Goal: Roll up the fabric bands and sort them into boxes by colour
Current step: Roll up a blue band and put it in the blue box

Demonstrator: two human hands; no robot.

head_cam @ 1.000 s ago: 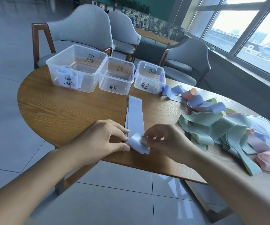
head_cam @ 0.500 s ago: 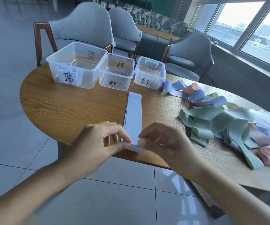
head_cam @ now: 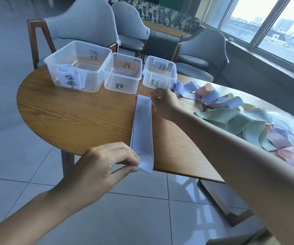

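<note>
A pale blue fabric band (head_cam: 142,128) lies flat and unrolled on the round wooden table (head_cam: 72,114), running from the near edge toward the boxes. My left hand (head_cam: 103,165) pinches its near end, which hangs just over the table edge. My right hand (head_cam: 165,105), blurred, has curled fingers pinching the band's far right corner. Three clear labelled boxes stand in a row behind. The large left box (head_cam: 93,82) holds rolled blue bands (head_cam: 66,69). The middle box (head_cam: 110,84) and the right box (head_cam: 167,80) look empty.
A loose heap of green bands (head_cam: 231,119) lies at the right, with blue and pink bands (head_cam: 211,98) behind it and more under clear plastic (head_cam: 287,124). Grey chairs (head_cam: 82,23) stand behind the table. Tiled floor lies below the near edge.
The small roll started at the near end has come undone and the band now lies flat. My right hand has moved from the near end to the far end. My left hand still pinches the near end.
</note>
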